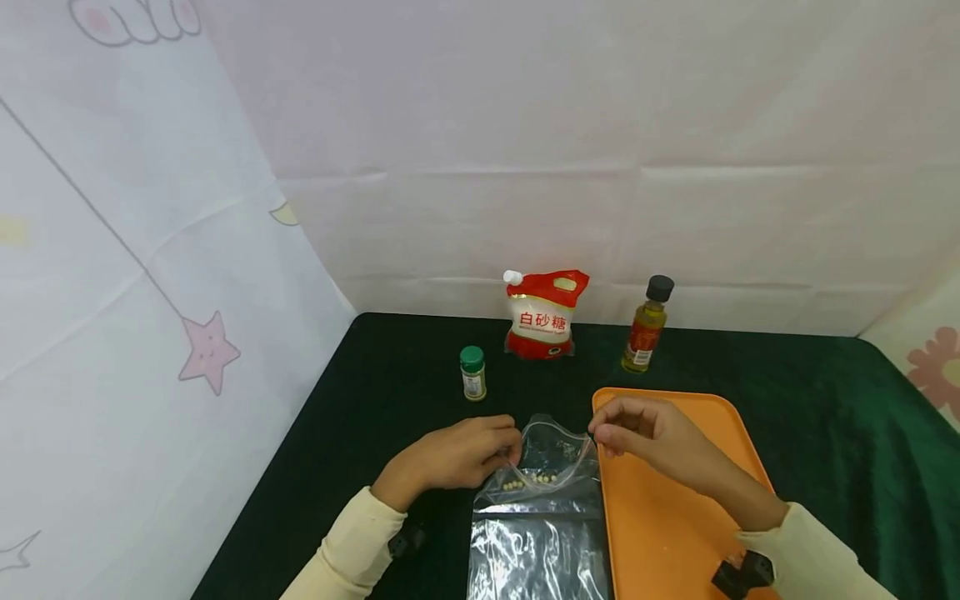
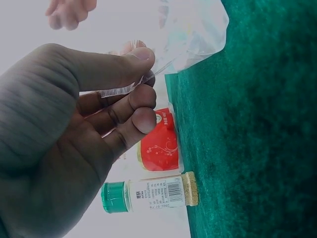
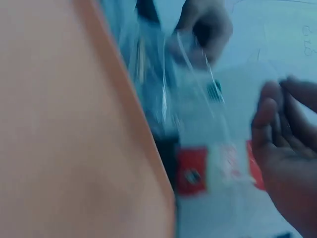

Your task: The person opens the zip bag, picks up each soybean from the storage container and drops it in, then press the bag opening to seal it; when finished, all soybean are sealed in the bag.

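Observation:
A clear plastic zip bag (image 1: 540, 554) lies on the dark green cloth, shiny along its lower part. Its mouth gapes at the top. Several small pale yellow beads or beans (image 1: 542, 479) show near the mouth. My left hand (image 1: 468, 452) pinches the left side of the mouth between thumb and fingers, clearly so in the left wrist view. By the right side of the mouth, over the orange tray's edge, hovers my right hand (image 1: 652, 437). Its fingers are loosely bent, thumb close to the index finger (image 3: 267, 111). Nothing is visible between them, though the right wrist view is blurred.
The orange tray (image 1: 675, 533) lies right of the bag. Behind stand a green-capped seasoning jar (image 1: 473, 375), a red and white sugar pouch (image 1: 542, 317) with a white spout, and a dark-capped bottle of yellowish liquid (image 1: 645, 329). A patterned curtain (image 1: 525, 108) hangs beyond the table.

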Demonstrator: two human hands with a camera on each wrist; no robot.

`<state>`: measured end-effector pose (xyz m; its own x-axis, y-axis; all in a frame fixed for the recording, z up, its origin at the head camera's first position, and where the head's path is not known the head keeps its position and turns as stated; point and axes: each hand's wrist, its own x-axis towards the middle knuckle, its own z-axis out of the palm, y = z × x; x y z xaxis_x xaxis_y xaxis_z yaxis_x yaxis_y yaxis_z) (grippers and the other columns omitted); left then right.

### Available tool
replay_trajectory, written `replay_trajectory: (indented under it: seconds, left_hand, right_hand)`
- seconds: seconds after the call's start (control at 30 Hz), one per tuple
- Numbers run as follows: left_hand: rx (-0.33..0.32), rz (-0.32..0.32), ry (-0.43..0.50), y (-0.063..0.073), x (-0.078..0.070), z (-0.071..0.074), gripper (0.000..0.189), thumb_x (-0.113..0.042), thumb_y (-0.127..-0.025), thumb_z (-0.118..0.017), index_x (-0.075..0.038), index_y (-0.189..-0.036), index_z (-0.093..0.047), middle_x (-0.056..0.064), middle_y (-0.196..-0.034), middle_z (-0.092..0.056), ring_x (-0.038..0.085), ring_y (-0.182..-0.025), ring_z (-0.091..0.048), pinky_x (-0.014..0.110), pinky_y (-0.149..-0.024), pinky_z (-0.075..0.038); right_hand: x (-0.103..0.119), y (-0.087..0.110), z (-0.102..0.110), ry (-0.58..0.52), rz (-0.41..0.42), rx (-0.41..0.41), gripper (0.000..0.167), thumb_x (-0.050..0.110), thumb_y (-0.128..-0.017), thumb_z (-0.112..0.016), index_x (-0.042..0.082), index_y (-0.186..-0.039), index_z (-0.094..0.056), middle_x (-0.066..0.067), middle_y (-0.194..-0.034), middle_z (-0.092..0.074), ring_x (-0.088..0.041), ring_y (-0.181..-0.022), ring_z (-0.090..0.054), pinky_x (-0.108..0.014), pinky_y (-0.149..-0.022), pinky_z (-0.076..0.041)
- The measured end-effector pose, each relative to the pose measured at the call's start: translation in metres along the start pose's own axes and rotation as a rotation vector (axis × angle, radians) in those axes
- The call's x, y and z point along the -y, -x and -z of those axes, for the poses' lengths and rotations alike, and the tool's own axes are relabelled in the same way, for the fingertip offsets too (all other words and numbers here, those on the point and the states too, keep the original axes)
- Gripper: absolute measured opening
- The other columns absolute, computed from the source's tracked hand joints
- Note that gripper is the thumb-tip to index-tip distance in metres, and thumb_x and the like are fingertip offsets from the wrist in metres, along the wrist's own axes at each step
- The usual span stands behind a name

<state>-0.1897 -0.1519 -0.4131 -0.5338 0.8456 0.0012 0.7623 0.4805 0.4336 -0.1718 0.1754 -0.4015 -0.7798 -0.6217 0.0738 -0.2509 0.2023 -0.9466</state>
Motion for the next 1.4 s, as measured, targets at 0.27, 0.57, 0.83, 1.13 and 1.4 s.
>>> replay_trajectory:
  seconds: [0.27,0.57,0.83,1.13,1.4]
  left_hand:
    - [0.007,0.005,-0.001,0.000,0.001,-0.003,0.009,-0.010,-0.098,-0.065,-0.019,-0.096,-0.062,-0.009,-0.095,-0.052,0.000,-0.080,-0.050,0.014,-0.068,-0.046]
    - [0.003,0.001,0.008,-0.001,0.002,-0.002,0.008,-0.011,-0.098,-0.065,-0.018,-0.096,-0.063,-0.008,-0.096,-0.053,0.000,-0.080,-0.050,0.014,-0.069,-0.046]
    - [0.006,0.003,0.003,-0.002,0.001,-0.002,0.008,-0.011,-0.098,-0.065,-0.018,-0.096,-0.063,-0.009,-0.095,-0.052,0.000,-0.080,-0.049,0.014,-0.069,-0.046]
    - [-0.002,0.000,0.000,-0.001,0.002,-0.003,0.008,-0.010,-0.098,-0.065,-0.017,-0.096,-0.063,-0.007,-0.095,-0.053,0.001,-0.080,-0.049,0.014,-0.069,-0.045]
    - [0.003,-0.004,-0.005,0.000,0.002,-0.003,0.008,-0.010,-0.098,-0.065,-0.017,-0.097,-0.063,-0.009,-0.095,-0.052,0.000,-0.079,-0.049,0.014,-0.068,-0.046]
  right_hand:
    - [0.004,0.053,0.035,0.584,-0.104,0.373,0.020,0.012,-0.092,-0.073,0.027,-0.090,-0.060,0.016,-0.078,-0.052,0.000,-0.067,-0.049,-0.021,-0.059,-0.046]
    - [-0.018,0.100,0.042,0.603,-0.249,0.357,0.029,0.006,-0.088,-0.074,0.024,-0.079,-0.054,0.015,-0.069,-0.043,0.000,-0.058,-0.038,-0.021,-0.053,-0.035]
    - [-0.031,0.120,0.046,0.643,-0.250,0.297,0.033,0.000,-0.085,-0.074,0.023,-0.079,-0.050,0.015,-0.070,-0.040,0.000,-0.058,-0.035,-0.021,-0.053,-0.032]
    - [-0.039,0.114,0.050,0.610,-0.041,0.196,0.033,-0.001,-0.089,-0.070,0.026,-0.083,-0.053,0.018,-0.071,-0.044,0.004,-0.059,-0.040,-0.019,-0.052,-0.039]
    - [-0.026,0.093,0.050,0.291,-0.054,-0.102,0.012,0.015,-0.095,-0.071,0.012,-0.104,-0.063,-0.005,-0.102,-0.066,-0.018,-0.085,-0.066,-0.033,-0.076,-0.057]
